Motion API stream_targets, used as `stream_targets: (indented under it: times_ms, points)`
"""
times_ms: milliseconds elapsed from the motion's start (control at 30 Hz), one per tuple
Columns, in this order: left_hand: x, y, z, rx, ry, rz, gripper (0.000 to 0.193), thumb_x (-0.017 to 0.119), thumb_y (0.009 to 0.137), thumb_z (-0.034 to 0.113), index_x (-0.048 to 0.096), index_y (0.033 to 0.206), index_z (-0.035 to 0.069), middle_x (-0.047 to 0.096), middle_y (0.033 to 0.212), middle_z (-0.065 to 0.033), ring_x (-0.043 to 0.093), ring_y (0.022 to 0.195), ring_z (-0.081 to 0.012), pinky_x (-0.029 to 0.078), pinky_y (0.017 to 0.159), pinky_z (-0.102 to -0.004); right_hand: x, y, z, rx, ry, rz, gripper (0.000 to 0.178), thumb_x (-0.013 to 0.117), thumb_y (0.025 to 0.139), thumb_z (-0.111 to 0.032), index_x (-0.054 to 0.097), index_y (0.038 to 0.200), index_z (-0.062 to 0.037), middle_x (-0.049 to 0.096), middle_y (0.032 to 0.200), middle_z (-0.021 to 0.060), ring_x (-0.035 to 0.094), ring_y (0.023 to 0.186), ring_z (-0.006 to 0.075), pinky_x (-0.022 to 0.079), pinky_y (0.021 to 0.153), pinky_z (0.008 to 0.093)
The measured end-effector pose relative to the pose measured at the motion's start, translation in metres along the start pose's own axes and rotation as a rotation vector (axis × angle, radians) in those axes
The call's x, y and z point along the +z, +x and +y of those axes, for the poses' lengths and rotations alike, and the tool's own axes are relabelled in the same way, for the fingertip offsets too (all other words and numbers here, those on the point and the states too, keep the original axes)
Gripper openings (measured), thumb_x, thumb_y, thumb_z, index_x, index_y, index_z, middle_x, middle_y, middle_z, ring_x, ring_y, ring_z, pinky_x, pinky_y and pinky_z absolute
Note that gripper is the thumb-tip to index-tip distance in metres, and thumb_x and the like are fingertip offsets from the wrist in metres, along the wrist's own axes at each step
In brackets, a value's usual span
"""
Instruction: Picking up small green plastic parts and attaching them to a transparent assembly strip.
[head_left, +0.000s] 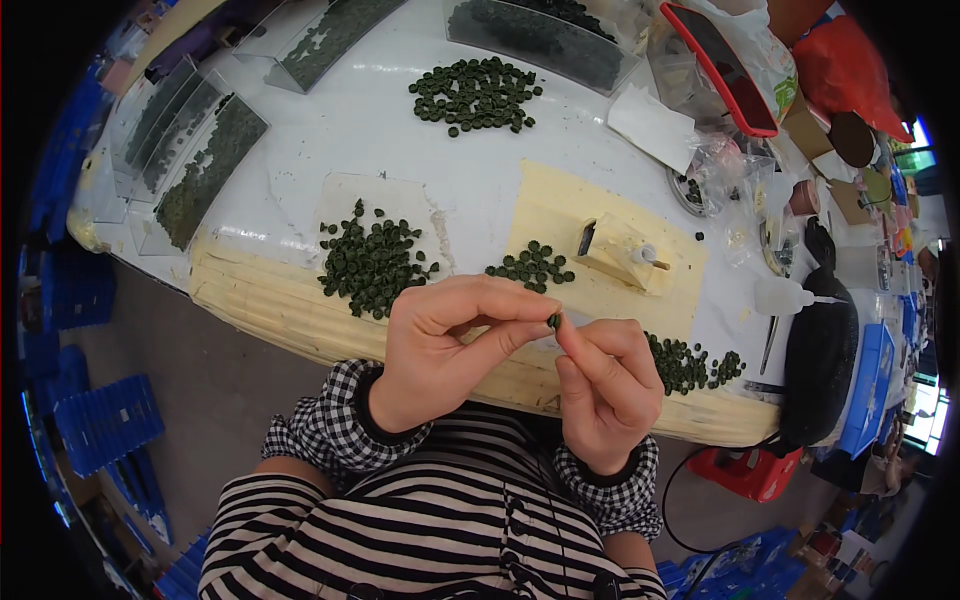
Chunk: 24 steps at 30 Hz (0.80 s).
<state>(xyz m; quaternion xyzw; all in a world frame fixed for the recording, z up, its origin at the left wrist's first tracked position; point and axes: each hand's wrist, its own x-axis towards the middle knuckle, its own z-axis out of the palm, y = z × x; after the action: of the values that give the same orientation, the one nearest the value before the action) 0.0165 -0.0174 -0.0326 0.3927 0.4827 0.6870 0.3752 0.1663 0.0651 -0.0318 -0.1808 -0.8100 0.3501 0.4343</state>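
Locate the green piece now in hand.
In the head view, right of centre, the left hand pinches the green piece beside the right hand.

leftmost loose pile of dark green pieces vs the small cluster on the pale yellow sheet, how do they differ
The leftmost pile has many more pieces than the small cluster. The pile is heaped, while the cluster is spread mostly flat. The cluster lies on the pale yellow sheet; the pile sits off it, to its left. Both are small dark green pieces.

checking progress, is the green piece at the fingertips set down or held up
Held up: the left hand pinches the green piece between thumb and forefinger.
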Motion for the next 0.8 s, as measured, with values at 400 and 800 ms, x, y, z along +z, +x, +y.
stream_targets:
  times_ms: [400, 800]
  points:
    - [-0.0013, 0.0004, 0.0006, -0.003, 0.014, -0.005, 0.016, 0.067, 0.082, -0.012, 0.07, 0.096, -0.005, 0.07, 0.097, -0.017, 0.068, 0.09, -0.0197, 0.054, 0.08, -0.0279, -0.0019, 0.0012, -0.0002, -0.014, 0.009, -0.042, 0.036, 0.072, 0.072, 0.006, 0.071, 0.107, -0.0004, 0.062, 0.083, 0.0058, 0.055, 0.069, 0.0188, 0.043, 0.06, 0.029]
    - [-0.0027, 0.0014, -0.0006, -0.028, 0.008, -0.029, 0.014, 0.066, 0.083, -0.011, 0.069, 0.096, -0.006, 0.07, 0.098, -0.0176, 0.068, 0.091, -0.0202, 0.055, 0.081, -0.0281, -0.0027, 0.001, -0.0007, -0.021, -0.008, -0.057, 0.034, 0.072, 0.072, 0.007, 0.071, 0.105, 0.0008, 0.062, 0.083, 0.0068, 0.056, 0.069, 0.0194, 0.045, 0.06, 0.0295]
